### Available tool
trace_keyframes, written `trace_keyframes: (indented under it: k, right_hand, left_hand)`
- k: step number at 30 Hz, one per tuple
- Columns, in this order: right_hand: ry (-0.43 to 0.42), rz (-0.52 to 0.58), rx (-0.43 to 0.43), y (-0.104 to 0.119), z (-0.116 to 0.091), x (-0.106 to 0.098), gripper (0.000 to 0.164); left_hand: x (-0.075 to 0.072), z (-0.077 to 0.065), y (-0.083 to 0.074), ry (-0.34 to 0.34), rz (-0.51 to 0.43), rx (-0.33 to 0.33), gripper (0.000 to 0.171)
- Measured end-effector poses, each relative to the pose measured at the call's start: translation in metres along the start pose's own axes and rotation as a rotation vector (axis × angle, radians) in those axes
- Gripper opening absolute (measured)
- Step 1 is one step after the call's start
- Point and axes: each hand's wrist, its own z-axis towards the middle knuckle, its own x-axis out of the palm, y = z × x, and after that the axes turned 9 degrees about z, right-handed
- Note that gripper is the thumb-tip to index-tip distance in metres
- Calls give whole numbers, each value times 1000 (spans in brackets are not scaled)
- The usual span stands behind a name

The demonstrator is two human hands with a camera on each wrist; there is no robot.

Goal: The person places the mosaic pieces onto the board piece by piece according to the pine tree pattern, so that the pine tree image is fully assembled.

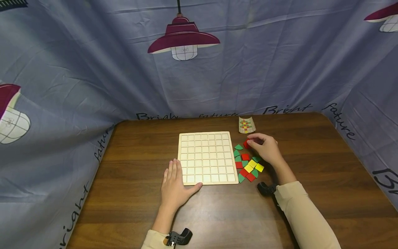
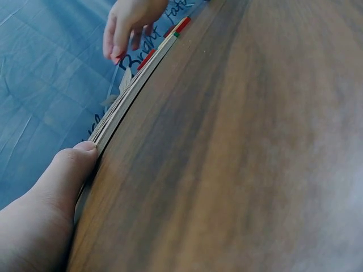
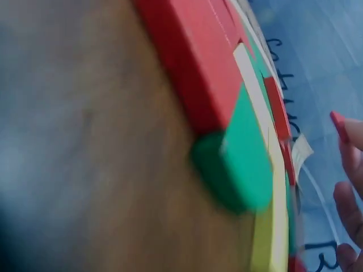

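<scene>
A pale wooden grid board lies flat on the table, its squares bare. At its near left corner rests my left hand, fingers extended along the left edge and thumb stretched to the front edge. In the left wrist view the thumb presses against the board's side. My right hand pinches a red tile between thumb and fingertips, past the far end of the loose tiles. The right wrist view shows this red tile raised at the fingertips. Red squares, yellow squares and green rounded pieces lie right of the board.
Behind the tiles sits a small curled pattern card with a coloured grid design. The brown wooden table ends at a blue-grey printed curtain at the back and sides. A black camera is worn on the right wrist.
</scene>
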Motion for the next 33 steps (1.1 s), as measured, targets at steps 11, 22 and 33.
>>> trace_keyframes:
  k: [11, 22, 33]
  right_hand:
    - [168, 79, 13, 42, 33, 36, 28]
    - [280, 80, 42, 68, 60, 87, 22]
    - [275, -47, 59, 81, 72, 124, 15]
  left_hand:
    - [2, 1, 1, 13, 15, 0, 128]
    - [2, 1, 2, -1, 29, -3, 128]
    - [1, 1, 2, 26, 29, -5, 127]
